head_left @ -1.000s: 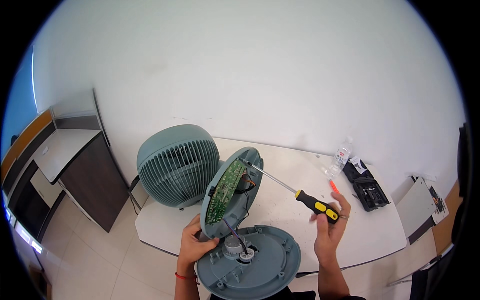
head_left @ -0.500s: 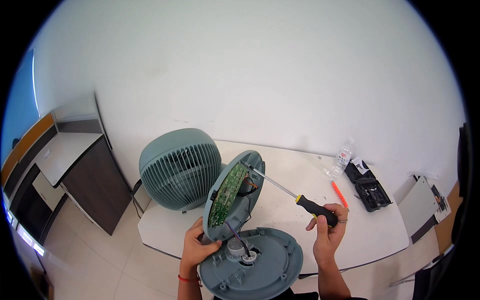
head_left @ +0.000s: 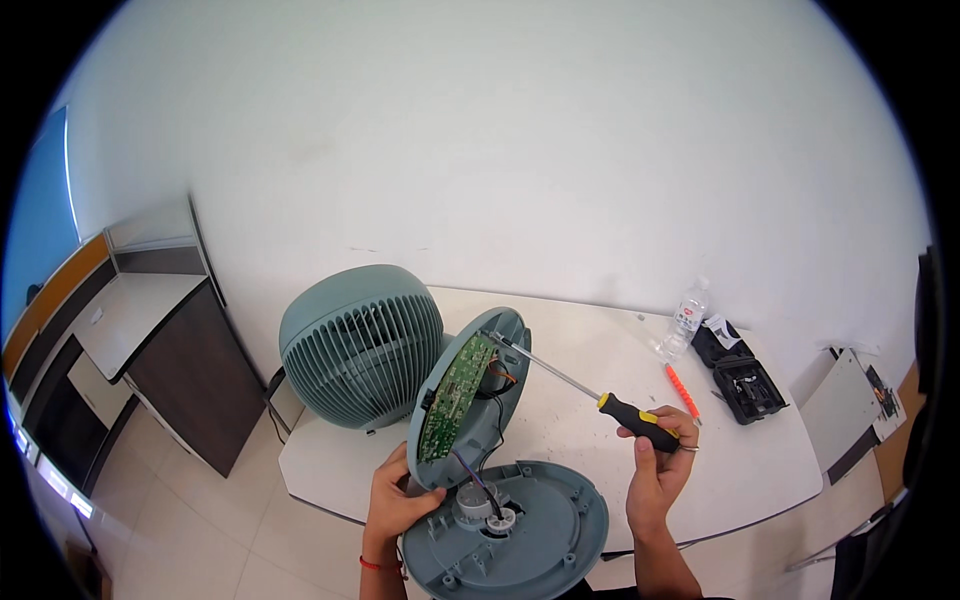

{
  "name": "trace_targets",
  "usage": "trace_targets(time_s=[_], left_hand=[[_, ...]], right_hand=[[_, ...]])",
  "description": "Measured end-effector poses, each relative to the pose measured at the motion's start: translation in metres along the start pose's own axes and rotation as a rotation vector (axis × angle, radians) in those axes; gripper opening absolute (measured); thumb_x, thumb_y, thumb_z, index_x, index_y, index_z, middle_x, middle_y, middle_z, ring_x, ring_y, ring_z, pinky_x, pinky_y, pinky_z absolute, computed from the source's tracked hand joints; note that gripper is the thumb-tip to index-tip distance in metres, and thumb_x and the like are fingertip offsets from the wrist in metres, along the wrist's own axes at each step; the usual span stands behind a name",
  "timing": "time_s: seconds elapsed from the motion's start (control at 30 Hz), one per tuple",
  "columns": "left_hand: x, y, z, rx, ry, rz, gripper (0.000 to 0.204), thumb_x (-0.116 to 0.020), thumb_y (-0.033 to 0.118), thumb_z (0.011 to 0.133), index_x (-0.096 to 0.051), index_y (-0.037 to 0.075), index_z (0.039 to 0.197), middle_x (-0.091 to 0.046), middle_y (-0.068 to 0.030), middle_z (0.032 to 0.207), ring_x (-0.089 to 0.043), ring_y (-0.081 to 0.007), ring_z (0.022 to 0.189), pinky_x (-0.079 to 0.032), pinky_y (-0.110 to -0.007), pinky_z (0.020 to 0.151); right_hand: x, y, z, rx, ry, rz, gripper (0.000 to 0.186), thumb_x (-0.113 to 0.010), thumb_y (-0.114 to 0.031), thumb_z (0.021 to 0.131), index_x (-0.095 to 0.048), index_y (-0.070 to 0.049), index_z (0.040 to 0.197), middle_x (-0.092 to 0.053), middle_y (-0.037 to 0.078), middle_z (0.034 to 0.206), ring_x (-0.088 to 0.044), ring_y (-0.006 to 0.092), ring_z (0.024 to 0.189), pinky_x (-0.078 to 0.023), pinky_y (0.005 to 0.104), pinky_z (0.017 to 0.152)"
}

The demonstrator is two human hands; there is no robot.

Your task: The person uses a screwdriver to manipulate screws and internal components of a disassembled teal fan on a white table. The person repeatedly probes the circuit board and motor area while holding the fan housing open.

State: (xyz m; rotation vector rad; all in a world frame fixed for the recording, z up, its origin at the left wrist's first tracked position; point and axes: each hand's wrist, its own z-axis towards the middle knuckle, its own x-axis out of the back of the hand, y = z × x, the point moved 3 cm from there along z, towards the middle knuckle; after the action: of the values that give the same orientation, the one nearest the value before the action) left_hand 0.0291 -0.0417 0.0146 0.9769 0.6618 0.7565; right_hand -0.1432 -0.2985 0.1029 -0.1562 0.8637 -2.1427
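Observation:
My left hand (head_left: 402, 500) grips the lower edge of a grey-green round fan base housing (head_left: 508, 400), which stands tilted on edge. Inside it sits a green circuit board (head_left: 455, 400), with wires running down to a round base plate (head_left: 560, 520) lying near me. A small motor (head_left: 477, 500) and a white hub are mounted on that plate. My right hand (head_left: 660, 465) is closed around the black and yellow handle of a screwdriver (head_left: 560, 374). Its shaft points up and left, the tip at the upper end of the circuit board. The fan head (head_left: 365, 345) stands behind, to the left.
On the white table (head_left: 740, 470) at the right are a clear plastic bottle (head_left: 688, 318), an orange spiral-shaped stick (head_left: 682, 390) and an open black tool case (head_left: 745, 385). A desk with a dark side panel (head_left: 190, 370) is off to the left.
The screwdriver handle has turned in my right hand, showing more yellow, while its tip stays by the board's upper end. The whole view has shifted slightly; my left hand keeps its grip.

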Motion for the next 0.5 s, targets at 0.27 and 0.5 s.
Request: trace_targets(time_s=[0.27, 0.5], left_hand=[[-0.001, -0.001, 0.0, 0.017, -0.021, 0.003, 0.046, -0.074, -0.001, 0.068, -0.068, -0.007, 0.113, -0.059, -0.0136, 0.128, -0.055, -0.0237, 0.121, -0.04, -0.035, 0.104], [0.008, -0.001, -0.007, 0.1, -0.085, -0.105, 0.07, -0.08, 0.013, 0.075, -0.052, -0.007, 0.137, -0.051, -0.0142, 0.142, -0.047, -0.0253, 0.133, -0.031, -0.037, 0.113]], right_hand=[[0.017, 0.006, -0.004, -0.073, 0.126, 0.11, 0.031, -0.062, -0.002, 0.092, -0.045, -0.004, 0.118, -0.048, 0.014, 0.115, -0.063, 0.0224, 0.09, -0.054, 0.035, 0.079], [0.036, -0.001, -0.015, -0.271, 0.162, 0.287, 0.032, -0.062, -0.003, 0.089, -0.045, -0.002, 0.116, -0.051, 0.015, 0.11, -0.061, 0.02, 0.074, -0.054, 0.03, 0.066]])
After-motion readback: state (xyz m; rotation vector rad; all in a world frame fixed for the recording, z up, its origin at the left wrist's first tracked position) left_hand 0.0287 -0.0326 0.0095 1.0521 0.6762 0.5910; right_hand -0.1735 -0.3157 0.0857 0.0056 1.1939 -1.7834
